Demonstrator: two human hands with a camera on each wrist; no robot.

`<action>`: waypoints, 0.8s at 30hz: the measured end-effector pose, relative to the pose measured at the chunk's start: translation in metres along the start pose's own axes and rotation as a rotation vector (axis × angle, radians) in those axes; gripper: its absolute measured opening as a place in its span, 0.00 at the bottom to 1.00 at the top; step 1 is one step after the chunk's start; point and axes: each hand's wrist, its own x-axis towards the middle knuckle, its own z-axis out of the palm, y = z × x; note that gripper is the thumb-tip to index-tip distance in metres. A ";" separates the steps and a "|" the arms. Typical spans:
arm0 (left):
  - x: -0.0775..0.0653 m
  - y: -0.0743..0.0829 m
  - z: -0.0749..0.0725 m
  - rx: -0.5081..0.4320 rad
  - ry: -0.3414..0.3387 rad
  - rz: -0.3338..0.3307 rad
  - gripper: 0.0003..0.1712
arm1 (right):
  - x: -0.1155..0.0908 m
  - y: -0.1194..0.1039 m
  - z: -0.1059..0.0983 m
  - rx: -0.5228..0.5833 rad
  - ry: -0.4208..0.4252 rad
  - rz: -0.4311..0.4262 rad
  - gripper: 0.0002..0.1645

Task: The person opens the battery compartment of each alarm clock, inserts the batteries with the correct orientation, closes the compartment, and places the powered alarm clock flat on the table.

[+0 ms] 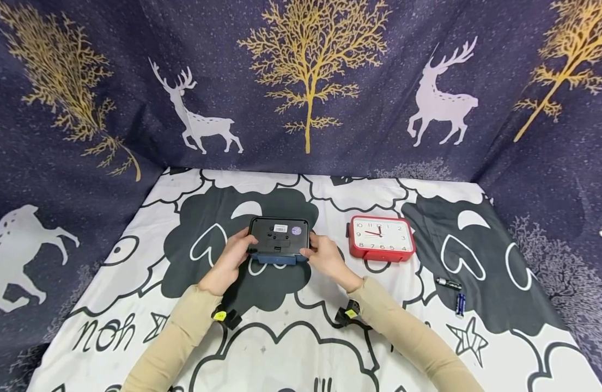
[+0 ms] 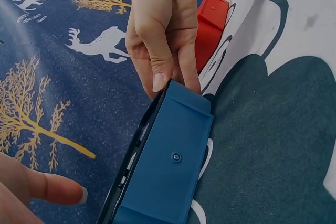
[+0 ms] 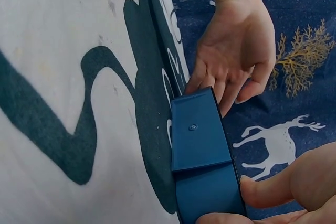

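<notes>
A blue alarm clock stands with its black back facing the person; a white label, a round purple sticker and the battery cover show on it. My left hand holds its left end, fingers around the side, while the thumb sticks out off the back in the left wrist view. At the other end my right hand grips it between thumb and fingers. The blue underside with a small screw faces the wrist cameras. The clock's dial is hidden.
Right of the hands a red alarm clock lies face up. Two batteries, one black and silver and one blue, lie farther right on the patterned cloth. A dark curtain printed with deer and trees rises behind.
</notes>
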 end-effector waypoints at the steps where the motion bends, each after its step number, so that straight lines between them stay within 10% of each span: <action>1: 0.000 0.000 0.000 0.003 -0.004 0.006 0.39 | 0.000 0.000 0.000 0.004 -0.001 0.001 0.28; 24: 0.005 -0.004 -0.007 0.193 -0.054 0.124 0.36 | 0.003 0.004 0.000 -0.072 -0.005 -0.039 0.20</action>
